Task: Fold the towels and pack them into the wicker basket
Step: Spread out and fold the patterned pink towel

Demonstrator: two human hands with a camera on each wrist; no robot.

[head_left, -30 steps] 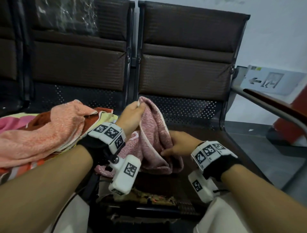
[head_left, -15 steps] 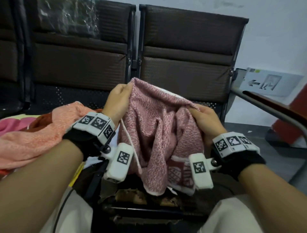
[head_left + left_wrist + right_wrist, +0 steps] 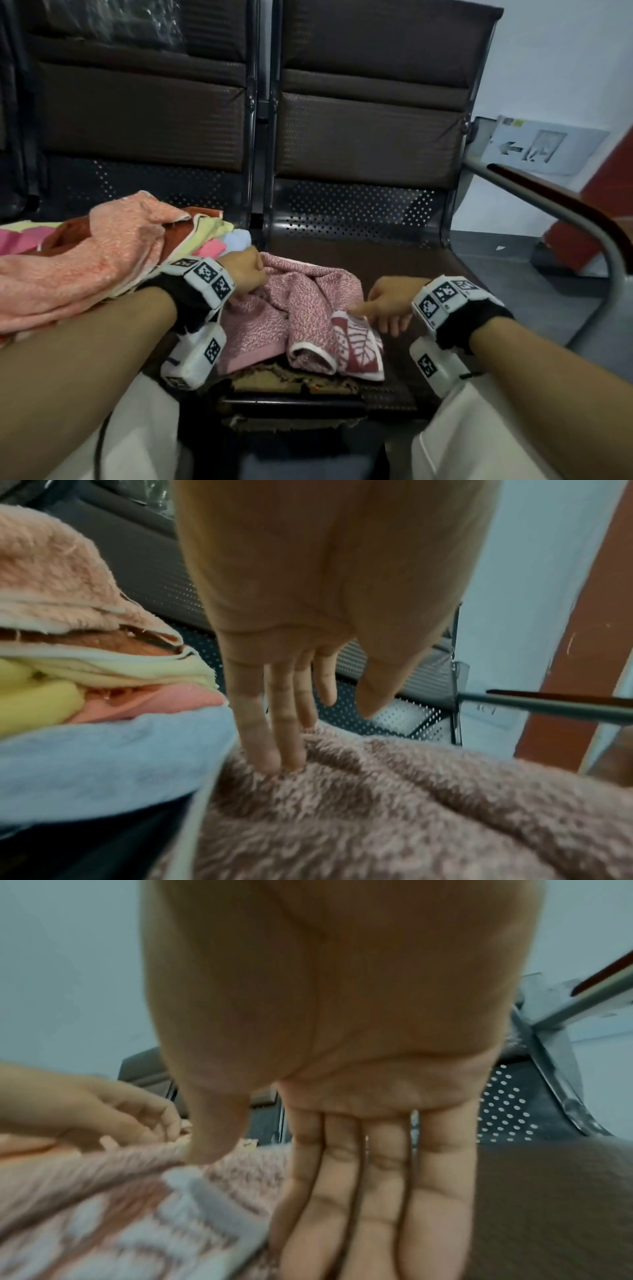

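A pink speckled towel with a white border and a leaf-patterned corner lies crumpled on the brown chair seat. Under its near edge shows a brown woven rim, seemingly the wicker basket. My left hand is at the towel's far left; in the left wrist view its straight fingertips press into the pink towel, thumb apart. My right hand is at the leaf corner; its thumb rests on the towel's edge and its fingers lie straight beside it.
A heap of unfolded towels, peach, yellow, blue and pink, covers the left seat and touches my left wrist. Chair backs rise behind. A metal armrest curves along the right side. My white-trousered knees frame the seat's front edge.
Half a second ago both hands gripped the pink towel and held it up spread between them. Now it lies bunched on the seat, and both hands have come down with loosened fingers.
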